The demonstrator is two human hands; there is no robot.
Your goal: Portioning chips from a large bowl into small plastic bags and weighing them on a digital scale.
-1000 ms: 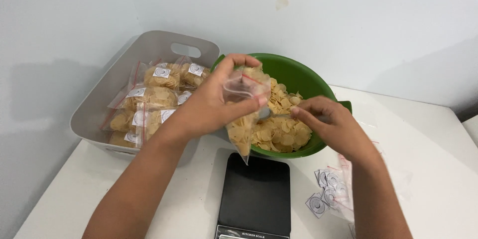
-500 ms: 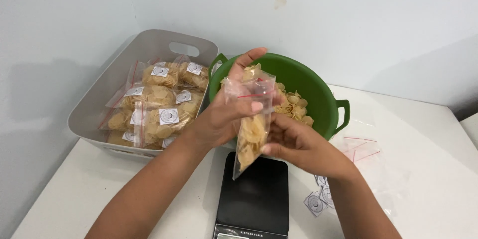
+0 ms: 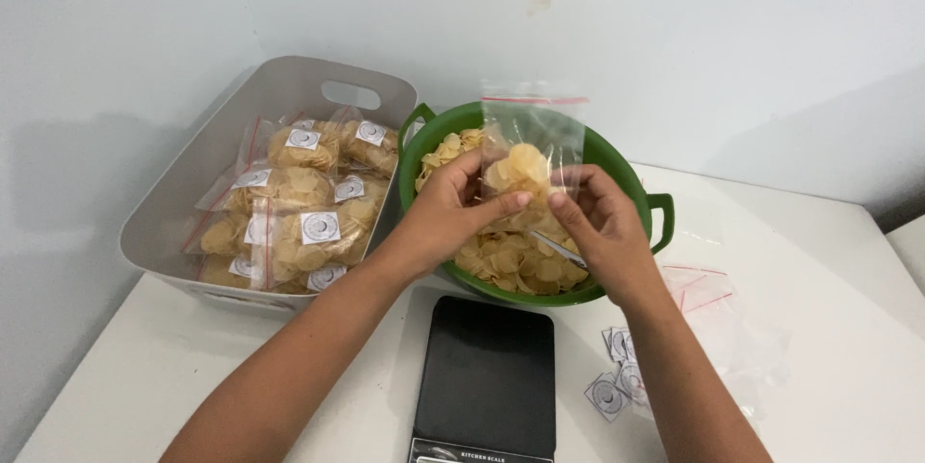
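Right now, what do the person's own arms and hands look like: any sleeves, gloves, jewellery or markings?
Both forearms are bare as far as the picture shows: no sleeve edge is visible. The left hand and the right hand wear no gloves. No watch, bracelet or ring can be seen, and no markings show. The fingernails look short and unpainted.

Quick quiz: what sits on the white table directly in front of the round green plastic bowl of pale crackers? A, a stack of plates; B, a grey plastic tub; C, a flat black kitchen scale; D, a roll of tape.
C: the flat black kitchen scale lies on the white table just in front of the round green plastic bowl, with nothing on its platform.
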